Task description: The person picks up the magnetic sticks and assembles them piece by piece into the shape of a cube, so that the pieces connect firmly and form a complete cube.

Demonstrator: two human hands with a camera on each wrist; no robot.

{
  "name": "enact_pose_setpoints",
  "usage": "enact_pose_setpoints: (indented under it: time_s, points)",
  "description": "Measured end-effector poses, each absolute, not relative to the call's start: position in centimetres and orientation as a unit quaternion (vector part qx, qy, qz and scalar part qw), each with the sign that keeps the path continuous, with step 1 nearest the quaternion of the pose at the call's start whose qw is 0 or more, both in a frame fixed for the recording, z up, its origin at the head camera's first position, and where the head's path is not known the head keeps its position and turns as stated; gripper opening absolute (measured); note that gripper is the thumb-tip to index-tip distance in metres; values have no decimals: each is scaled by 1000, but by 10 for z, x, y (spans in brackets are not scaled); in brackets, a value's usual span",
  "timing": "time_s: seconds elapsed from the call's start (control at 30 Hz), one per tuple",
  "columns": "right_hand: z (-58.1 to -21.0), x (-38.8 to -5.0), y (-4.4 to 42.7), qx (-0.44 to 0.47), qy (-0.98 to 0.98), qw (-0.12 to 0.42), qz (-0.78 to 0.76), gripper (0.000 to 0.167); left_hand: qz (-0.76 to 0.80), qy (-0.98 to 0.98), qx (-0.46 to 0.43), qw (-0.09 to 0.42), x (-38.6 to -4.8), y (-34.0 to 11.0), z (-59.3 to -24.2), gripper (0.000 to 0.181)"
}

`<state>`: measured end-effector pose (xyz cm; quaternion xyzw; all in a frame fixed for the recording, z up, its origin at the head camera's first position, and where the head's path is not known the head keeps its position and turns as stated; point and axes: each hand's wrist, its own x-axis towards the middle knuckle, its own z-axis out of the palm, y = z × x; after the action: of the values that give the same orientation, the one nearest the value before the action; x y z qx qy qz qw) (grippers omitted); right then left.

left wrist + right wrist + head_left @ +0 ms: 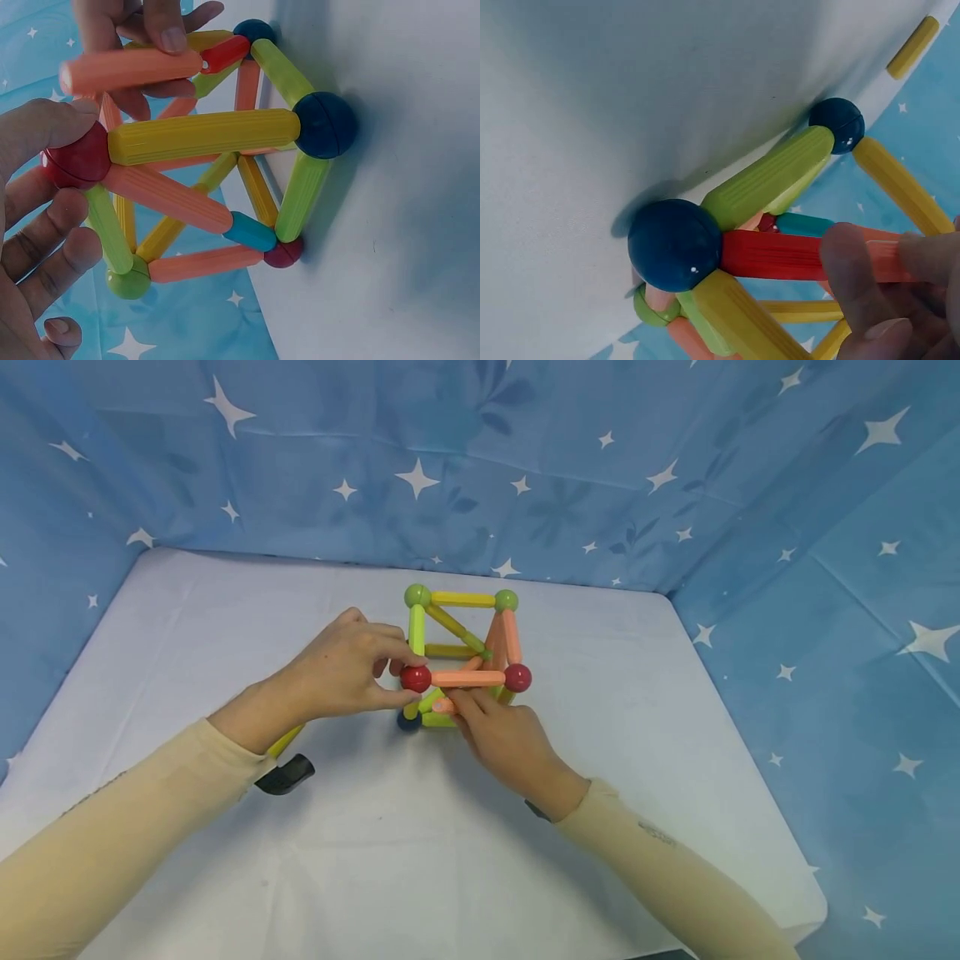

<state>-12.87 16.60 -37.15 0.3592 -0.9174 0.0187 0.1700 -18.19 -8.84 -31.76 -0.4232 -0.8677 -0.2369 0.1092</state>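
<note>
A cube-like frame of magnetic rods and balls stands on the white table. My left hand (pixel 330 667) pinches the red ball (pixel 416 678) at its upper near-left corner, thumb on one side and fingers on the other. My right hand (pixel 510 735) holds an orange rod (pixel 135 71) at the near face. One end of that rod meets a short red rod (pixel 772 255), which joins a navy ball (pixel 675 244) at the base. The orange rod's other end is free, close to the red ball. A yellow rod (pixel 202 136) runs from the red ball to another navy ball (pixel 325 125).
A loose yellow rod (pixel 913 48) lies on the table (pixel 360 860), partly behind my left wrist in the head view. Another red ball (pixel 517 677) and green balls (pixel 417 596) mark other upper corners. A blue star-patterned curtain (pixel 480 468) hangs behind and beside the table.
</note>
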Motion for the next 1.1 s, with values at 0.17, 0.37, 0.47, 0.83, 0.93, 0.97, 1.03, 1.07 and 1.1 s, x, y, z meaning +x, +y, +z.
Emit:
enact_pose_setpoints:
  time_s: [0.17, 0.37, 0.47, 0.83, 0.93, 0.97, 1.03, 1.07, 1.1]
  points:
    - [-374, -131, 164, 344, -920, 187, 2, 37, -232, -870, -422, 108, -182, -88, -317, 29]
    - [-373, -133, 163, 333, -924, 188, -4, 41, -232, -870, -422, 108, -182, -88, -317, 29]
    - [-372, -133, 161, 333, -924, 185, 1, 42, -235, -869, -421, 109, -181, -89, -317, 28]
    - [-370, -137, 157, 314, -932, 177, 32, 47, -251, -856, -433, 129, -182, -90, -320, 26]
    - [-369, -136, 158, 301, -940, 155, 37, 55, -246, -860, -430, 125, -182, -91, -319, 27]
    - [-369, -136, 158, 293, -944, 148, 38, 56, -245, -860, -430, 123, -182, -91, -319, 27]
    - [-370, -136, 160, 284, -947, 143, 38, 58, -242, -862, -429, 120, -183, -91, -319, 27]
    - [-371, -136, 162, 282, -948, 144, 36, 58, -240, -863, -428, 118, -183, -90, -319, 26]
    - [-372, -136, 162, 283, -947, 148, 36, 56, -239, -864, -428, 117, -183, -90, -318, 26]
